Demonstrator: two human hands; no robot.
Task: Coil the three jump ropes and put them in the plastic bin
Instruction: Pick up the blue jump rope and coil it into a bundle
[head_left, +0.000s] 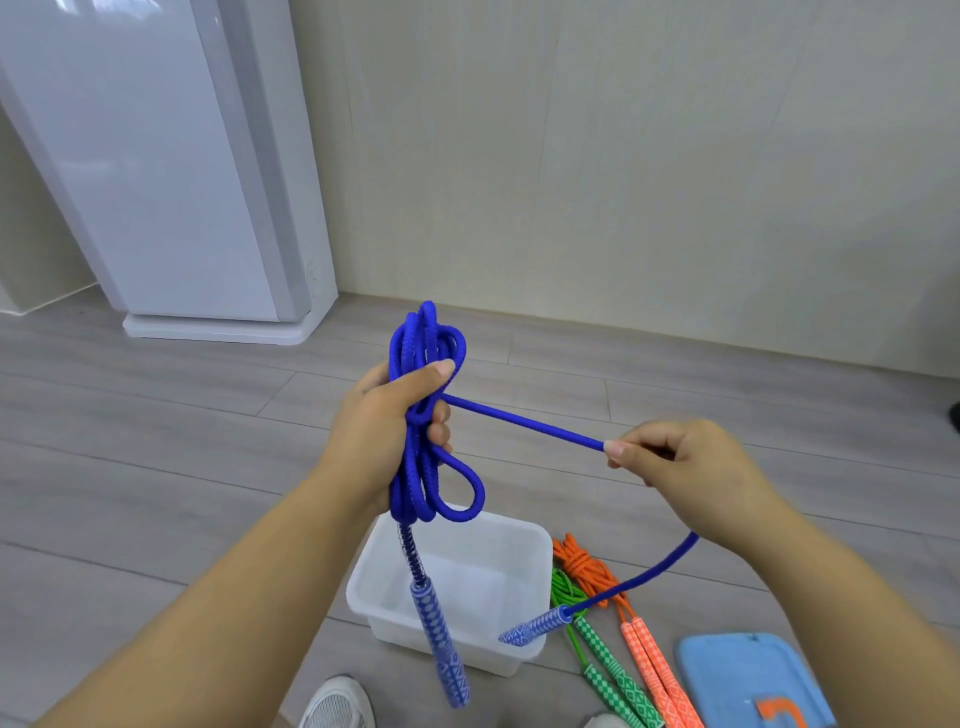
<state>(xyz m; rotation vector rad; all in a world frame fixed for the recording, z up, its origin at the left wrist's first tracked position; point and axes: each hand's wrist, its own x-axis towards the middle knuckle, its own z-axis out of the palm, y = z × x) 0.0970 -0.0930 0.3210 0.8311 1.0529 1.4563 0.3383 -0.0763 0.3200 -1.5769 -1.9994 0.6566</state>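
Note:
My left hand (387, 421) is shut on a bundle of loops of the blue jump rope (423, 353), held up above the floor. One blue handle (441, 642) hangs down from the bundle over the white plastic bin (535, 545). My right hand (680, 467) pinches a taut strand of the same rope to the right. The rope's tail runs down to the second blue handle (535, 626), which rests on the bin's right rim. The green rope (566, 587) and the orange rope (584, 564) lie coiled on the floor right of the bin, handles toward me.
A light blue lid or board (748, 675) lies on the floor at lower right. A white shoe (337, 704) shows at the bottom edge. A tall white appliance (171, 171) stands at the back left against the beige wall. The floor is grey wood planks.

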